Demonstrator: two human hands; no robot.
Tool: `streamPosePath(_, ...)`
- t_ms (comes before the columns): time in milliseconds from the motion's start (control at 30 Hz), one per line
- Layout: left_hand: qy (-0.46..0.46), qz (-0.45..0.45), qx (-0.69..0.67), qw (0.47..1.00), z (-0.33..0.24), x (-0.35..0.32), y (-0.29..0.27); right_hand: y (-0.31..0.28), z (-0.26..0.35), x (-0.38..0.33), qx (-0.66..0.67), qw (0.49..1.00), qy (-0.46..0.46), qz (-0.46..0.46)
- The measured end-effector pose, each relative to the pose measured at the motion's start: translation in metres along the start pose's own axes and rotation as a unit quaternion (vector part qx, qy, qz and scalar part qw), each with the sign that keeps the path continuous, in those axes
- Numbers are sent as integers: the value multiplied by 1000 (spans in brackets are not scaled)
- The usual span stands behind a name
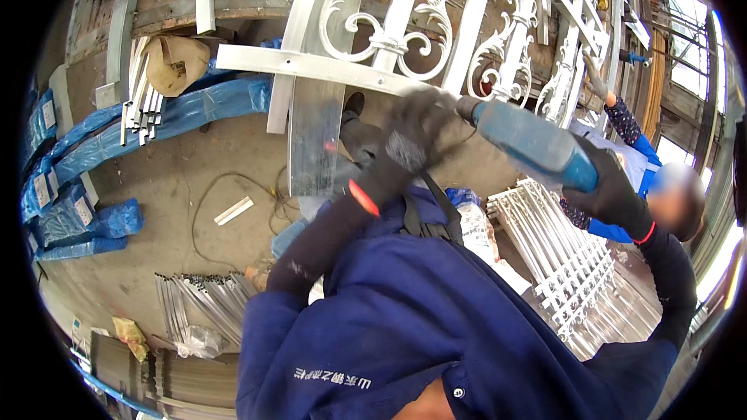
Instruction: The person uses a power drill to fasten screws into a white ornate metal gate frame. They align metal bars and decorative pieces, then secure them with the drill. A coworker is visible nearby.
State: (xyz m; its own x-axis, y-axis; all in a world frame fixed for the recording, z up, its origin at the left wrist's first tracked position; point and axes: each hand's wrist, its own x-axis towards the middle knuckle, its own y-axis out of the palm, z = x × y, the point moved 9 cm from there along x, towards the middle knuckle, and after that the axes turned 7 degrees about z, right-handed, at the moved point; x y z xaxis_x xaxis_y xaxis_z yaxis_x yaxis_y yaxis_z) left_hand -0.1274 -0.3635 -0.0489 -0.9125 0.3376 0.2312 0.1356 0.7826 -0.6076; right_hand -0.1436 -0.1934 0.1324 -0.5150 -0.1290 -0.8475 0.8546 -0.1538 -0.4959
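A blue power drill (529,140) is gripped in my black-gloved right hand (615,187), its dark nose pointing left toward the bottom rail (334,70) of a white metal railing panel. Close to that nose and just below the rail is my left hand (412,132), also gloved in black. Motion smears its fingers, so I cannot tell whether they hold anything. White scroll ornaments (405,43) sit between the panel's upright bars. The drill's tip is hidden by blur and by the left hand.
Blue-wrapped bundles (167,120) and metal tubes (140,105) lie at left. White railing sections (560,264) are stacked at right. At far right, another person's gloved hand (597,82) reaches toward the panel. A cable (198,218) crosses the floor.
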Motion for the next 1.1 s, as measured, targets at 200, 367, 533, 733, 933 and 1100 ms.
streamPosePath(200, 130, 40, -383, 913, -130, 95, -54, -3, 6, 0, -39, 998, -46, 11)
streamPosePath(367, 173, -109, -429, 880, -119, 82, -52, -7, 15, 13, -42, 998, -46, 28)
streamPosePath(533, 95, -86, -388, 913, -98, 82, -42, -6, 16, 28, -62, 995, -44, 58)
streamPosePath(733, 83, -69, -401, 910, -92, 96, -39, -17, 15, 30, -37, 997, -31, 58)
streamPosePath(933, 140, -69, -390, 907, -160, 96, -72, -18, 19, -40, -41, 999, -32, -14)
streamPosePath(1100, 207, 17, -384, 900, -196, 91, -70, 15, -3, -80, 124, 990, 7, -71)
